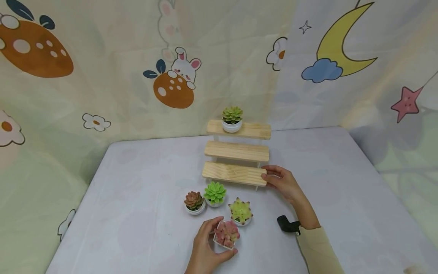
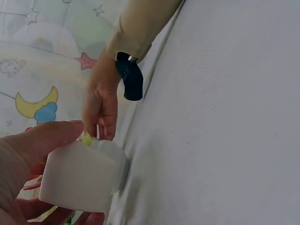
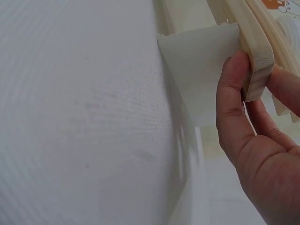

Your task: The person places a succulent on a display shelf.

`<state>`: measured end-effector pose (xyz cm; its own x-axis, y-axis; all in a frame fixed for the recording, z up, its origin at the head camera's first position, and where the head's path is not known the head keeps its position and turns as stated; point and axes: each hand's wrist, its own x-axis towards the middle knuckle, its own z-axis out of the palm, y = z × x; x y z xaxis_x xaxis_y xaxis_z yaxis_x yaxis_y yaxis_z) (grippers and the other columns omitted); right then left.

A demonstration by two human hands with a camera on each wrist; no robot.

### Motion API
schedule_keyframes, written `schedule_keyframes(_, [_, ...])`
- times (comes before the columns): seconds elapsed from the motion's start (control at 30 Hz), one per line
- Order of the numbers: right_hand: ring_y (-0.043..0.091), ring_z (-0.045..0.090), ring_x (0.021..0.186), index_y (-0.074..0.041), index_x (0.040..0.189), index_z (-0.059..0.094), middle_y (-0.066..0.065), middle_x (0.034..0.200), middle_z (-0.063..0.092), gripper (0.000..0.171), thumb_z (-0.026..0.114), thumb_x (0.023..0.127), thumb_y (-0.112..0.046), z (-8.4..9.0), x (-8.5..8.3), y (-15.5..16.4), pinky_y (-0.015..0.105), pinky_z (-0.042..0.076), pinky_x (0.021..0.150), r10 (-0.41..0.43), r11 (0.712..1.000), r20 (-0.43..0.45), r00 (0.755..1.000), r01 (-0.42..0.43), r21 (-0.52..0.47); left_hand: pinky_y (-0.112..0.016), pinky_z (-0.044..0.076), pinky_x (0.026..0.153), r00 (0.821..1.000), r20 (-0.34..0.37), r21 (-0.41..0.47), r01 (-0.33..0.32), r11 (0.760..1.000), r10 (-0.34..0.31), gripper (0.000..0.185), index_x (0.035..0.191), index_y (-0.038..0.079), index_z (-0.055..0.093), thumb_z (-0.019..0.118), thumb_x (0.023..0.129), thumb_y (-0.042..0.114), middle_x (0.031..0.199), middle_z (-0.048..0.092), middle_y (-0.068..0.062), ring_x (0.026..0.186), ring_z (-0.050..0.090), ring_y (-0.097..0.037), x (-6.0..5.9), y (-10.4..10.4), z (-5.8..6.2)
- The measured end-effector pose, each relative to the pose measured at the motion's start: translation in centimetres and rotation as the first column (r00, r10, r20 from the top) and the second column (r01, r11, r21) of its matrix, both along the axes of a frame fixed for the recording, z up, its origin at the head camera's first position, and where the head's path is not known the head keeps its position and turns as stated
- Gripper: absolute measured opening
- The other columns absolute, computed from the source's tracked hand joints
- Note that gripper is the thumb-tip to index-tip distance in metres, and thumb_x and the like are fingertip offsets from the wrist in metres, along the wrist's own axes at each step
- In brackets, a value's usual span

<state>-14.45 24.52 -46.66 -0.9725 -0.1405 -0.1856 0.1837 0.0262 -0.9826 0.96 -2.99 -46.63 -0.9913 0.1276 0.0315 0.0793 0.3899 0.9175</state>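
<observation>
My left hand (image 1: pixel 207 245) grips a pink succulent (image 1: pixel 227 233) in a square white pot (image 2: pixel 77 177), thumb and fingers on opposite sides of it. At the right end of a three-tier wooden stand (image 1: pixel 234 172), my right hand (image 1: pixel 282 184) pinches the lowest board (image 3: pixel 258 61) between thumb and fingers. A green succulent in a round white pot (image 1: pixel 232 118) sits on the top tier, left of its middle. Before the stand, a brown succulent (image 1: pixel 194 201), a bright green succulent (image 1: pixel 215 193) and a yellow-green succulent (image 1: pixel 240 211) stand on the table in white pots.
The table (image 1: pixel 143 198) wears a pale cloth and meets a printed curtain (image 1: pixel 119 76) behind the stand. A black wrist-worn device (image 1: pixel 288 224) juts from the right sleeve (image 1: pixel 318 247). White supports (image 3: pixel 201 70) hold up the stand's boards.
</observation>
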Motion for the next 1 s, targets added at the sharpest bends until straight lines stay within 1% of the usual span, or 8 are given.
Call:
schedule_keyframes(0.17, [0.008, 0.063, 0.087, 0.015, 0.131, 0.046, 0.007, 0.106, 0.059, 0.048, 0.065, 0.092, -0.005, 0.1, 0.1, 0.0, 0.025, 0.056, 0.075, 0.001, 1.0, -0.023, 1.0, -0.001, -0.009, -0.028, 0.051, 0.081, 0.999, -0.04, -0.01, 0.03, 1.0, -0.03, 0.073, 0.13, 0.01, 0.056, 0.091, 0.067, 0.023, 0.121, 0.056, 0.0, 0.1, 0.05, -0.007, -0.3, -0.4, 1.1])
schedule_keyframes(0.27, [0.01, 0.064, 0.086, 0.014, 0.128, 0.049, 0.006, 0.103, 0.06, 0.045, 0.066, 0.091, -0.005, 0.1, 0.1, 0.0, 0.026, 0.057, 0.074, -0.003, 0.999, -0.025, 1.0, 0.002, -0.032, -0.028, 0.05, 0.08, 0.996, -0.078, -0.021, 0.033, 0.999, -0.035, 0.073, 0.13, 0.017, 0.057, 0.092, 0.066, 0.024, 0.12, 0.057, 0.004, 0.099, 0.051, -0.008, -0.6, -0.7, 1.8])
schedule_keyframes(0.4, [0.01, 0.063, 0.085, 0.014, 0.128, 0.049, 0.005, 0.102, 0.06, 0.045, 0.066, 0.091, -0.004, 0.2, 0.2, 0.0, 0.025, 0.057, 0.073, -0.003, 1.0, -0.024, 1.0, 0.002, -0.02, -0.03, 0.051, 0.081, 0.989, -0.135, -0.031, 0.053, 0.998, -0.057, 0.076, 0.131, 0.026, 0.057, 0.093, 0.064, 0.022, 0.121, 0.06, 0.001, 0.1, 0.054, -0.008, -1.3, -1.1, 2.7])
schedule_keyframes(0.53, [0.008, 0.062, 0.085, 0.015, 0.131, 0.047, 0.008, 0.105, 0.059, 0.048, 0.065, 0.092, -0.006, 0.5, 0.3, 0.0, 0.024, 0.056, 0.074, -0.002, 1.0, -0.013, 1.0, 0.002, 0.002, -0.031, 0.054, 0.083, 0.972, -0.211, -0.052, 0.092, 0.994, -0.101, 0.077, 0.13, 0.019, 0.058, 0.094, 0.062, 0.017, 0.121, 0.06, 0.0, 0.105, 0.057, -0.01, -2.6, -1.5, 4.0])
schedule_keyframes(0.7, [0.007, 0.062, 0.086, 0.016, 0.133, 0.044, 0.009, 0.106, 0.059, 0.048, 0.063, 0.093, -0.005, 0.6, 0.4, -0.2, 0.024, 0.056, 0.075, -0.002, 1.0, -0.002, 1.0, 0.002, -0.011, -0.032, 0.055, 0.083, 0.936, -0.32, -0.087, 0.123, 0.989, -0.145, 0.078, 0.129, 0.008, 0.058, 0.094, 0.061, 0.013, 0.122, 0.059, -0.001, 0.103, 0.057, -0.012, -4.6, -2.1, 5.3])
schedule_keyframes(0.77, [0.007, 0.062, 0.086, 0.015, 0.133, 0.045, 0.009, 0.106, 0.058, 0.048, 0.063, 0.093, -0.004, 0.6, 0.4, -0.2, 0.024, 0.056, 0.075, 0.0, 1.0, 0.001, 1.0, 0.0, -0.011, -0.03, 0.055, 0.081, 0.935, -0.324, -0.095, 0.118, 0.989, -0.142, 0.077, 0.13, 0.009, 0.058, 0.093, 0.062, 0.013, 0.121, 0.059, 0.0, 0.101, 0.057, -0.012, -5.3, -2.3, 5.6])
schedule_keyframes(0.93, [0.007, 0.064, 0.085, 0.015, 0.132, 0.045, 0.01, 0.107, 0.058, 0.048, 0.064, 0.093, -0.005, 0.6, 0.4, -0.1, 0.025, 0.056, 0.075, 0.003, 1.0, 0.001, 1.0, -0.003, -0.008, -0.031, 0.056, 0.076, 0.944, -0.305, -0.088, 0.101, 0.991, -0.123, 0.075, 0.13, 0.014, 0.058, 0.093, 0.063, 0.013, 0.119, 0.059, 0.001, 0.1, 0.056, -0.014, -6.8, -2.7, 6.1])
schedule_keyframes(1.0, [0.006, 0.064, 0.085, 0.015, 0.132, 0.045, 0.011, 0.108, 0.058, 0.048, 0.064, 0.093, -0.005, 0.6, 0.4, -0.1, 0.026, 0.056, 0.075, 0.003, 1.0, -0.003, 1.0, -0.003, -0.01, -0.032, 0.056, 0.076, 0.946, -0.304, -0.076, 0.092, 0.993, -0.111, 0.075, 0.13, 0.013, 0.058, 0.092, 0.064, 0.014, 0.12, 0.059, 0.0, 0.1, 0.056, -0.015, -7.3, -2.7, 6.3])
